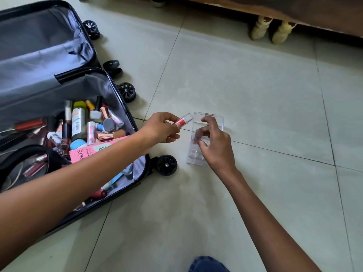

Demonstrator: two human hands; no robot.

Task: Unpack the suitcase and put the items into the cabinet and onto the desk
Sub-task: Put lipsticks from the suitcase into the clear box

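Observation:
An open black suitcase [110, 79] with grey lining lies on the tiled floor at the left, its near half full of several cosmetics bottles, tubes and a pink box [86, 152]. My left hand [161, 128] pinches a small red tube with a clear cap [181, 120], held just right of the suitcase. A clear plastic organiser [208, 120] stands on the floor beside it. My right hand [214, 142] grips the organiser's near side with curled fingers.
Suitcase wheels [167, 164] stick out toward the organiser. A wooden piece of furniture [314, 10] runs along the back right, with two carved pale legs [261, 28]. Denim of my knee [208, 265] shows at the bottom edge.

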